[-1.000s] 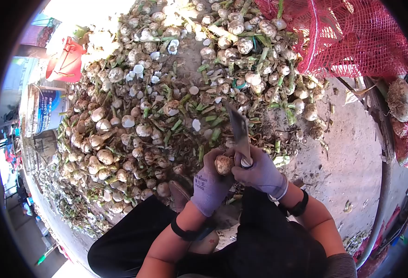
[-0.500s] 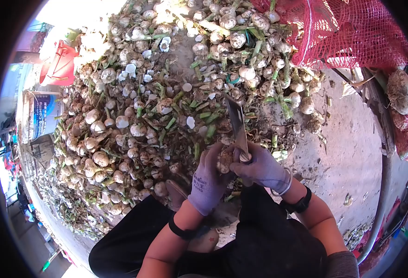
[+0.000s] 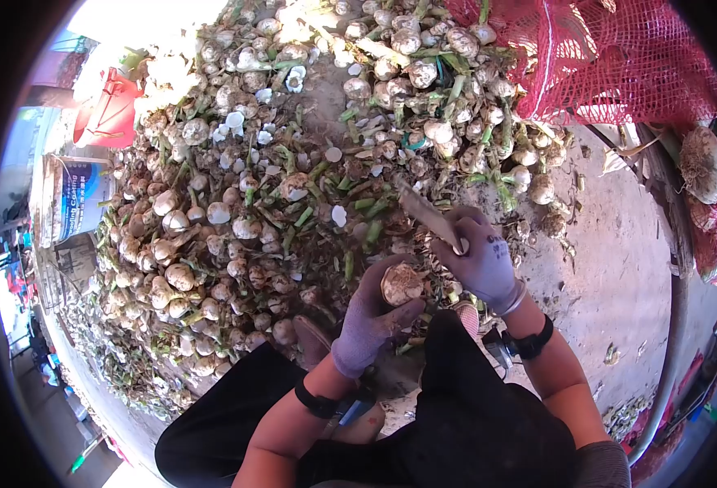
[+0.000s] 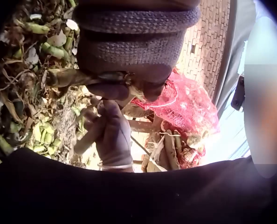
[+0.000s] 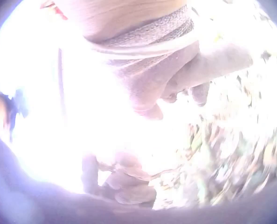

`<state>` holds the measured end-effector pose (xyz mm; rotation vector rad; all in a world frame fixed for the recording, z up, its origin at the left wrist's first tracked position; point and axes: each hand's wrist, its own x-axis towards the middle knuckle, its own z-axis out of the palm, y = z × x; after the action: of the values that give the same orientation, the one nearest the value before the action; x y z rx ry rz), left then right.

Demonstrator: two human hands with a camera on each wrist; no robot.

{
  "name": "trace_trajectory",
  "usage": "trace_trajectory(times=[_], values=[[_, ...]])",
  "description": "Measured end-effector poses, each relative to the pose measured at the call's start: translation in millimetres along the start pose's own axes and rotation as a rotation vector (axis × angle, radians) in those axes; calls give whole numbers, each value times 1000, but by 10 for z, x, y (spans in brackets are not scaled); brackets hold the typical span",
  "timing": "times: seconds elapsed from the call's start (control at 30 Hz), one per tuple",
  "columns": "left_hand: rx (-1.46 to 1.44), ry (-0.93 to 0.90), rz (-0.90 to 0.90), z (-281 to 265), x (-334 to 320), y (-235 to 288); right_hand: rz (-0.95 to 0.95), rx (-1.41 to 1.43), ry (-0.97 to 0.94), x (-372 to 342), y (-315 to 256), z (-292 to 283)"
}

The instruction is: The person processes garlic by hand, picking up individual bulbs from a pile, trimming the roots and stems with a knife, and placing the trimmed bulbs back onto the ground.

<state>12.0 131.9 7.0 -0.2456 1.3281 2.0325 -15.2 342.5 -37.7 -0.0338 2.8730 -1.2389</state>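
In the head view my gloved left hand (image 3: 368, 319) holds a garlic bulb (image 3: 402, 285), its round brownish end facing up between thumb and fingers. A thick garlic stem (image 4: 66, 78) sticks out of that hand in the left wrist view. My gloved right hand (image 3: 482, 264) grips a knife (image 3: 430, 216) by its handle, the broad blade pointing up and left over the heap. The two hands are apart, with the knife clear of the bulb. Strong glare washes out much of the right wrist view, where the right glove (image 5: 152, 79) shows at the top.
A large heap of garlic bulbs (image 3: 180, 277) with cut stems and peelings spreads ahead and left. Red mesh sacking (image 3: 619, 65) lies at upper right. A paint bucket (image 3: 84, 198) and a red container (image 3: 108, 110) stand at left. A metal pipe (image 3: 674, 350) curves along the right.
Earlier both hands were together, with the knife close against the bulb. My right hand has since moved up and right with the knife, and the left has turned, showing the bulb's end.
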Motion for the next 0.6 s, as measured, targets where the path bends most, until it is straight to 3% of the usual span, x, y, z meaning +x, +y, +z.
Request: trace_trajectory(times=[0.07,0.1,0.17,0.3,0.37,0.4,0.47,0.5,0.6], values=[[-82,95,21,-3,35,-33,-2,-11,-22,-66,-272,-224],[-82,96,19,-64,38,-101,-67,11,-127,-150,-359,-271],[371,33,262,-180,55,-203,-169,-45,-278,-220,-545,-306],[94,75,74,-129,66,-198,-252,-146,-302,-224,-603,-259],[-167,64,-55,-90,58,-103,-218,-132,-350,-227,-642,-264],[-165,65,-55,-133,61,-153,-220,-130,-348,-224,-630,-253],[159,31,49,-243,53,-270,-129,-147,-431,-234,-534,-197],[159,31,48,-266,24,-257,-128,-146,-431,-233,-396,-125],[438,-70,-5,-292,54,-31,176,-294,-265,-195,414,145]])
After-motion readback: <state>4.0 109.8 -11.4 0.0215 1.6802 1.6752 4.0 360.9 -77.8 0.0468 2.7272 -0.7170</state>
